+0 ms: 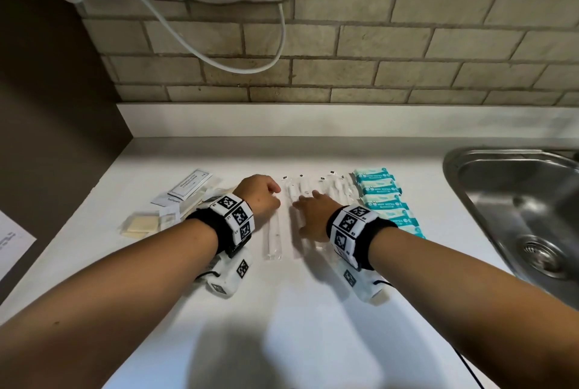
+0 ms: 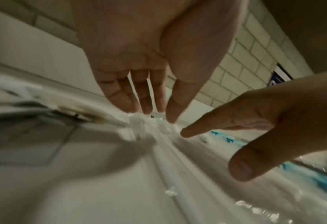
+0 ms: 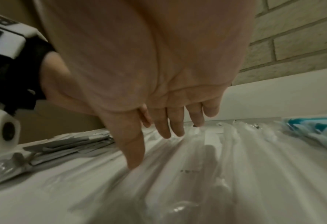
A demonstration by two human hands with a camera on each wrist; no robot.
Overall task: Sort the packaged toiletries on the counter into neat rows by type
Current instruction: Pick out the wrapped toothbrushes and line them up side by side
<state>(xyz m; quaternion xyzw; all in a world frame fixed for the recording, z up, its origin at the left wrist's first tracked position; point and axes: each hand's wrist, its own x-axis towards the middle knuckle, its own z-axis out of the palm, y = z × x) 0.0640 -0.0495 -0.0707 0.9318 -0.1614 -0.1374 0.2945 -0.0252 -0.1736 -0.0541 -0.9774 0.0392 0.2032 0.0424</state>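
Clear-wrapped white toothbrushes (image 1: 272,241) lie side by side in the middle of the white counter (image 1: 282,326). My left hand (image 1: 261,197) hovers over the leftmost one, fingers straight and pointing down at its head (image 2: 137,121). My right hand (image 1: 308,211) lies flat on the neighbouring toothbrush packets (image 3: 197,159), fingers spread and straight. A row of teal wet-wipe packs (image 1: 380,200) sits right of the toothbrushes. Left of my left wrist lie shampoo and toothpaste sachets (image 1: 188,186) and wrapped soap bars (image 1: 141,226) in a loose pile.
A steel sink (image 1: 520,207) is set in the counter at right. A tiled wall (image 1: 344,44) backs the counter, with a white cable (image 1: 250,66) and grey cloth hanging from above. A dark panel (image 1: 47,107) bounds the left side. A paper sheet (image 1: 12,247) lies far left.
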